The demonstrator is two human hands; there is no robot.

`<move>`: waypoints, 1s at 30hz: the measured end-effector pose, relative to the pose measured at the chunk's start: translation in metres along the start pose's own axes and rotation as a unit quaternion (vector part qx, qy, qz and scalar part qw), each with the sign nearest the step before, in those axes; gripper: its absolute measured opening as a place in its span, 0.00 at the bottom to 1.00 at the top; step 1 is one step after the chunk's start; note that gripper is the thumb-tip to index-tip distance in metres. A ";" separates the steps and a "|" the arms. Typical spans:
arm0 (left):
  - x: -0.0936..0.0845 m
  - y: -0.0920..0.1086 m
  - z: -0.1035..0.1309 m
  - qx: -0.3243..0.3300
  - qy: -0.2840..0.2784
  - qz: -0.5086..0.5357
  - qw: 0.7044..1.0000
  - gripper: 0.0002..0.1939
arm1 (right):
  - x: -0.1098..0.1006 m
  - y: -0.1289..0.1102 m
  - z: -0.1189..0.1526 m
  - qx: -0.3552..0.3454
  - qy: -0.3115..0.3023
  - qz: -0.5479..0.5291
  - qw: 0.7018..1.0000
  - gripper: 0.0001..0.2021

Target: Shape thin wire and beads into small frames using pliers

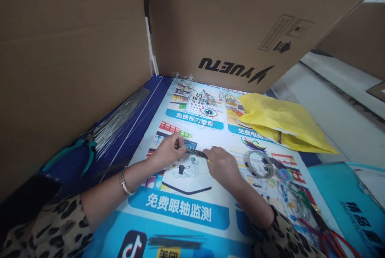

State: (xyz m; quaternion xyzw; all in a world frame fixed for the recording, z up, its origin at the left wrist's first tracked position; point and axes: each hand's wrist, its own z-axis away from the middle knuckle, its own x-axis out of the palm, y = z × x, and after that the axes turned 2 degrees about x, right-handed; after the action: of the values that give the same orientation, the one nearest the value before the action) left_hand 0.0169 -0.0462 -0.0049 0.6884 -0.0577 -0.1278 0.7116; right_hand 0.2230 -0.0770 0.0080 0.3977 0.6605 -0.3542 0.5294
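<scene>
Over the middle of the printed sheet [180,188], my left hand [168,152] is closed in a pinch, a bracelet on its wrist. What lies between its fingertips is too small to make out. My right hand [224,168] is wrapped round what look like slim dark pliers [196,153], with a bit of yellow by the fingers. Their tip points left and reaches the fingertips of my left hand. Just below both hands, a small piece of wirework with beads [191,166] shows on the sheet, partly blurred.
Cardboard walls [210,21] stand behind and at left. Straight wires [120,117] and teal-handled pliers [87,156] lie left. A yellow bag [285,119], tape roll [259,164] and red-handled tool [331,238] are at right. Dark rods [176,242] lie in front; tangled wirework [185,81] sits behind.
</scene>
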 end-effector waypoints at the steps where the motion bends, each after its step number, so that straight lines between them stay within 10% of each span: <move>1: 0.000 0.000 0.000 -0.001 -0.002 0.000 1.000 0.07 | 0.000 0.000 0.000 0.000 0.000 0.000 1.000 0.12; 30: -0.011 0.020 -0.003 -0.079 0.005 0.136 0.988 0.13 | 0.009 0.025 0.005 0.010 0.057 -0.107 0.993 0.15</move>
State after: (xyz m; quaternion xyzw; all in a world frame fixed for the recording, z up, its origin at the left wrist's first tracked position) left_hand 0.0091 -0.0401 0.0162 0.6163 -0.1364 -0.0307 0.7750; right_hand 0.2470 -0.0694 -0.0035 0.3496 0.7248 -0.3921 0.4458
